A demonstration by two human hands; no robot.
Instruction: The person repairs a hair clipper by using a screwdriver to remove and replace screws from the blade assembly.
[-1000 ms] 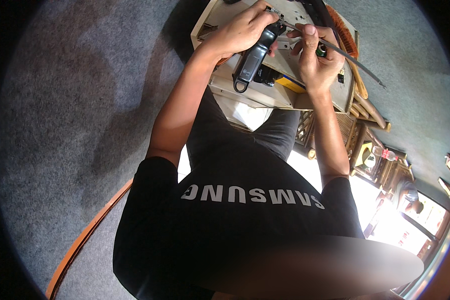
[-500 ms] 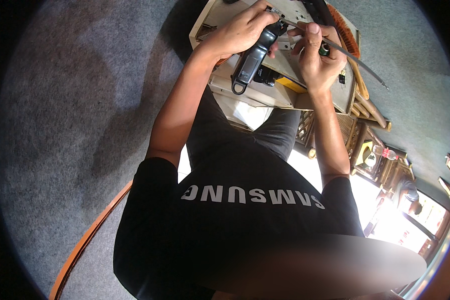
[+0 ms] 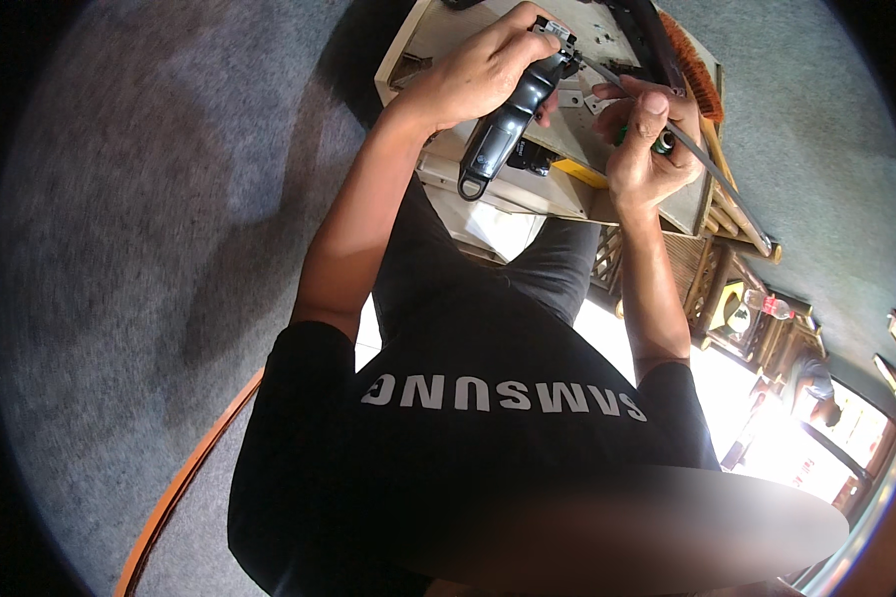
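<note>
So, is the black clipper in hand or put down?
In hand: the left hand grips the clipper, thumb near one end, fingertips showing past its right edge.

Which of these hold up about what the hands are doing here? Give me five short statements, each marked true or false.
1. The left hand holds a black handheld device. True.
2. The right hand is empty. False: it holds a thin grey rod.
3. A brush with orange bristles lies to the right of the device. True.
4. The device's ring-shaped end points away from the person. False: it points toward the person.
5. The person's shirt is white. False: it is black, with light lettering.
</note>
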